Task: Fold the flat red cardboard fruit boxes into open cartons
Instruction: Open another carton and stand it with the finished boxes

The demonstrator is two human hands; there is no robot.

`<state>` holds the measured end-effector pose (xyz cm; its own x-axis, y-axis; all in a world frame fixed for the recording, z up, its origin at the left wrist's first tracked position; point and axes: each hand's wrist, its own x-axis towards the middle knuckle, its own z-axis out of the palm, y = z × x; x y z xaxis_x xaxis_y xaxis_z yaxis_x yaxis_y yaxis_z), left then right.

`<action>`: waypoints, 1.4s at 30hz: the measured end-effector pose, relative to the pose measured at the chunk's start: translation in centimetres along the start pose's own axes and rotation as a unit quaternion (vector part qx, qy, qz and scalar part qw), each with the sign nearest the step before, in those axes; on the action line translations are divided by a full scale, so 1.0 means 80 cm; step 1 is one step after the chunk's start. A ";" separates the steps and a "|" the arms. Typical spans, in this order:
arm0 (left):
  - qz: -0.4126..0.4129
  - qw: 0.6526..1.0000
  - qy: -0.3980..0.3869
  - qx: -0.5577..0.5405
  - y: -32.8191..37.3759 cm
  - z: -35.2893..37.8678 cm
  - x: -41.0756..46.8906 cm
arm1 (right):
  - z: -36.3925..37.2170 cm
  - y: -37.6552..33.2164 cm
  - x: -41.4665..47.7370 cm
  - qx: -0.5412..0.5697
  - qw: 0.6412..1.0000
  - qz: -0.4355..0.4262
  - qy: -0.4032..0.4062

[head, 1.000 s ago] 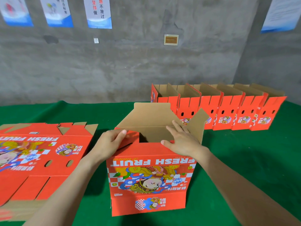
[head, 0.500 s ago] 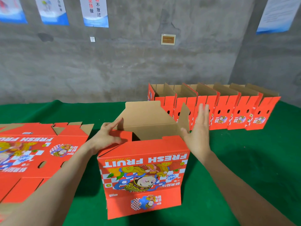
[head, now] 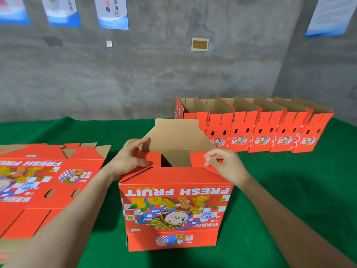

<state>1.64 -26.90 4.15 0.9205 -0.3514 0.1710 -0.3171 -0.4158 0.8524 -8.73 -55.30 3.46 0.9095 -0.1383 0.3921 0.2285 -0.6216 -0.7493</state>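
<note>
Green cloth-covered table point(head: 289, 190) in front of me, currently carrying: one half-folded red carton point(head: 174, 209) standing upright at centre, a stack of flat red boxes point(head: 38, 180) lying at my left, and a row of folded open cartons point(head: 255, 128) sitting side by side along the far right edge.

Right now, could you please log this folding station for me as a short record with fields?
surface: green table
box in work: upright carton, print upside down, far flap up
left hand: pressing the left red flap inward
right hand: pinching the right red flap
finished: row of cartons by the wall
waiting: flat boxes at left
</note>
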 end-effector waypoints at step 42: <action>-0.098 0.940 -0.022 0.325 0.031 0.024 -0.015 | 0.026 -0.007 0.019 -0.313 0.941 0.091 -0.088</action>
<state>-0.67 -29.12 5.09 0.9703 -0.2419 0.0096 -0.2273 -0.8965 0.3804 -6.76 -53.54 3.33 0.9698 -0.1911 0.1516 -0.1364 -0.9400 -0.3126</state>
